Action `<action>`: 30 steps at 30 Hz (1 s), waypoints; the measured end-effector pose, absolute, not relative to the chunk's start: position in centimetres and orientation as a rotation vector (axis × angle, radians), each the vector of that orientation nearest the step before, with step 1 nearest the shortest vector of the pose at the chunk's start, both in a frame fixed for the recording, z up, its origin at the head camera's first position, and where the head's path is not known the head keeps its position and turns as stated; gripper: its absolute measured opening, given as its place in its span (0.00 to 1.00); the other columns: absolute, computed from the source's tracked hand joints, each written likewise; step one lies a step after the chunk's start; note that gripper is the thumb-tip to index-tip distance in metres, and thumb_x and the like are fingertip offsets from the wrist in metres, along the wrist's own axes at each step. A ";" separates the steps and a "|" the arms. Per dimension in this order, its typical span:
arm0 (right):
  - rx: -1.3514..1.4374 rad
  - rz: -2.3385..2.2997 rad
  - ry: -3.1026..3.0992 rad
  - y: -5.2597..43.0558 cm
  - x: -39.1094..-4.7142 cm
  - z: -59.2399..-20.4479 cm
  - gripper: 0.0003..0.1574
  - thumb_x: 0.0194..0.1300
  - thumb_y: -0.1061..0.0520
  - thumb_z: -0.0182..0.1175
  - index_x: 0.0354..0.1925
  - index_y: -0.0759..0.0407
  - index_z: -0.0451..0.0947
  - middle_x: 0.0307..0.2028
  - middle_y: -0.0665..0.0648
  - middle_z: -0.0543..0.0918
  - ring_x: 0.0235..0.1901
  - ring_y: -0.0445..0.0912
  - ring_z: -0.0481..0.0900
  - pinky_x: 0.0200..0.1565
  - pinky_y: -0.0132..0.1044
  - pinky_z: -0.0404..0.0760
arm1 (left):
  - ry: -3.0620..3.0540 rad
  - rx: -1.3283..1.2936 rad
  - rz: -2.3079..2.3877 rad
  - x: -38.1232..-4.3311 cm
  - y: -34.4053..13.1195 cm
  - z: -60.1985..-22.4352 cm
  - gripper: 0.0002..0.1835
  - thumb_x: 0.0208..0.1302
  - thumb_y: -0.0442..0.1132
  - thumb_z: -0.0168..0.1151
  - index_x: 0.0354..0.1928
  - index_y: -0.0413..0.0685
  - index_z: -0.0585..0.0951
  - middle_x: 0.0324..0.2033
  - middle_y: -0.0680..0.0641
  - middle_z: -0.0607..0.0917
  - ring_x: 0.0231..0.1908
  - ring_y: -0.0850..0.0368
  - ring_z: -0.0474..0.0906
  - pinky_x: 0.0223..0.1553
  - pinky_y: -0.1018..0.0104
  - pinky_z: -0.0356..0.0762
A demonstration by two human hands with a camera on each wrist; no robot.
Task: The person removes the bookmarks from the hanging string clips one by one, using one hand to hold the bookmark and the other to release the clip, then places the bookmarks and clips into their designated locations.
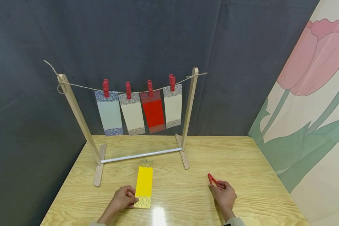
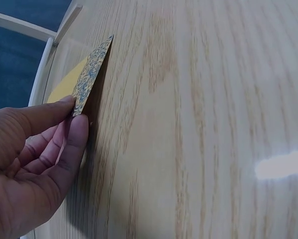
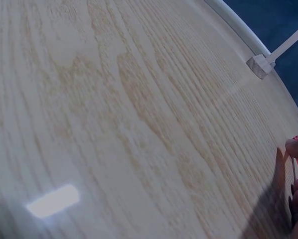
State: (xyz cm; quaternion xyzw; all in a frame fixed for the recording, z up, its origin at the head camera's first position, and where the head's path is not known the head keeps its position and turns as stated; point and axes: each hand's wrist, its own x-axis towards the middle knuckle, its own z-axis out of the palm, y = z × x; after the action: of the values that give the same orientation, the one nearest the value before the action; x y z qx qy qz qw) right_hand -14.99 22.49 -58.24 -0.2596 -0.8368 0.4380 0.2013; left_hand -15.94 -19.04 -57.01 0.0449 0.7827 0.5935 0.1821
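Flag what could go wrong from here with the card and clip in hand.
1. The left hand pinches the yellow rectangular card with patterned ends only near one corner, so lifting might bend or drop it.
2. The right hand holds the small red plastic clothespin only at its near end; it could slip.
3. The thin beige twine sags under four hanging rectangular cards, so a bump might shift them.

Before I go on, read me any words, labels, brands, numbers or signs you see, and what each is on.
None can be read.
Yellow card: lace-like pattern at both ends, no legible lettering.
Hanging cards: patterned bands, no legible lettering.
Red clip in the right hand: too small to tell any marking.
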 end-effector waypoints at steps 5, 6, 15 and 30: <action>-0.723 1.195 -2.358 22.5 -15.0 -58.3 0.20 0.46 0.61 0.78 0.35 0.70 0.80 0.27 0.60 0.83 0.24 0.44 0.79 0.23 0.25 0.74 | 2.256 0.169 1.649 -16.0 -18.9 -57.1 0.14 0.54 0.25 0.69 0.39 0.29 0.75 0.24 0.47 0.76 0.22 0.58 0.78 0.24 0.63 0.83; -0.720 1.187 -2.368 22.5 -15.0 -58.3 0.21 0.46 0.61 0.78 0.35 0.70 0.80 0.27 0.59 0.83 0.24 0.44 0.79 0.23 0.26 0.74 | 2.257 0.172 1.649 -16.0 -18.9 -57.1 0.14 0.54 0.25 0.69 0.39 0.29 0.75 0.24 0.47 0.76 0.22 0.57 0.78 0.24 0.63 0.83; -0.690 1.130 -2.438 22.5 -14.8 -58.0 0.20 0.45 0.59 0.77 0.33 0.69 0.79 0.25 0.58 0.81 0.25 0.48 0.78 0.28 0.38 0.73 | 2.257 0.159 1.643 -15.8 -18.7 -57.2 0.14 0.53 0.25 0.69 0.39 0.30 0.75 0.23 0.48 0.75 0.20 0.58 0.77 0.23 0.62 0.82; -0.682 1.122 -2.454 22.3 -14.8 -57.8 0.20 0.45 0.60 0.76 0.33 0.70 0.79 0.25 0.57 0.80 0.26 0.49 0.77 0.27 0.37 0.72 | 2.274 0.152 1.641 -15.7 -18.7 -57.1 0.16 0.51 0.25 0.71 0.39 0.30 0.74 0.21 0.48 0.76 0.17 0.58 0.77 0.22 0.64 0.82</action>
State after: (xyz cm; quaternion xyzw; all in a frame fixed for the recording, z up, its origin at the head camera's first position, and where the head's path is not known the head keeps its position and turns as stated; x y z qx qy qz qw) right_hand -14.82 22.29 -57.79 -0.2410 -0.8675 0.3969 0.1784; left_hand -15.71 -18.67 -57.13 0.0534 0.7984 0.5763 0.1658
